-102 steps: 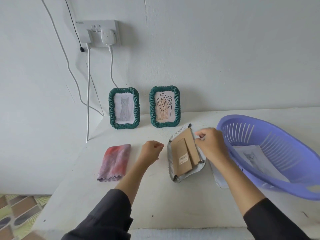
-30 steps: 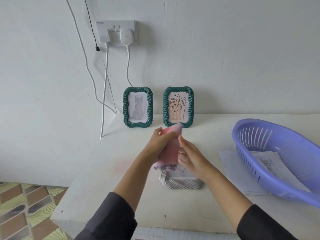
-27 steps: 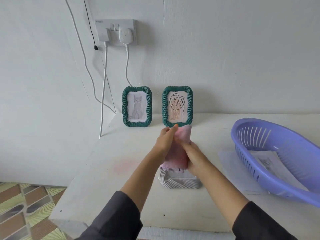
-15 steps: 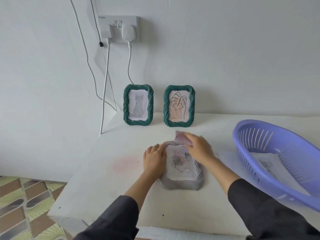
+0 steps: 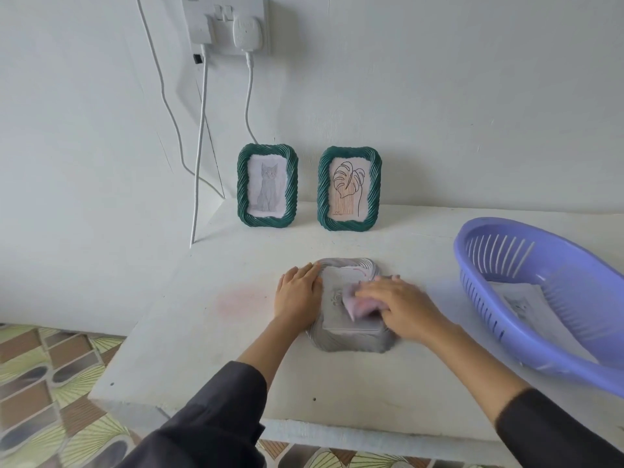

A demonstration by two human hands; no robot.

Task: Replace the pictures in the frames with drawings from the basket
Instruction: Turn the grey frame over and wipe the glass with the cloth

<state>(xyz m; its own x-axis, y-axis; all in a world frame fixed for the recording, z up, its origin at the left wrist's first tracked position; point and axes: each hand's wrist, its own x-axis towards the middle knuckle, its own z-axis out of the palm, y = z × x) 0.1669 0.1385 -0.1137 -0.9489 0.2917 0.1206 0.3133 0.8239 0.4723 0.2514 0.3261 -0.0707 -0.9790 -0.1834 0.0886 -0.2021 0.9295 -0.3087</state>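
Grey twisted-rope frame [image 5: 351,344] lies flat, face up, on the white table [image 5: 337,393], roughly centre, between our two hands. Glass shows a small drawing under it; detail too blurred to read.

Our left hand [image 5: 297,293] lies flat and open, palm down, fingers together, pressing on the frame's left edge and the table beside it. It grips nothing.

Our right hand [image 5: 401,304] is closed over a pink cloth [image 5: 354,304], which is pressed onto the glass near the middle of the frame. Hand and cloth are motion-blurred. Dark sleeves on both forearms.

Two green rope frames stand upright at the back against the wall: the left green frame [image 5: 267,185] holds a grey cat drawing, the right green frame [image 5: 349,189] holds a line-drawn leaf on an orange ground. They are just beside each other, not touching.

Purple plastic basket [image 5: 526,352] sits to the right, well apart from the grey frame, tilted toward us. A sheet with a drawing [image 5: 521,298] lies inside it; it looks like a cat, but we can't confirm.

Faint pink stain [image 5: 239,298] on the table left of our left hand. Wall socket [image 5: 226,23] top left, two plugs in, white cables hanging down.
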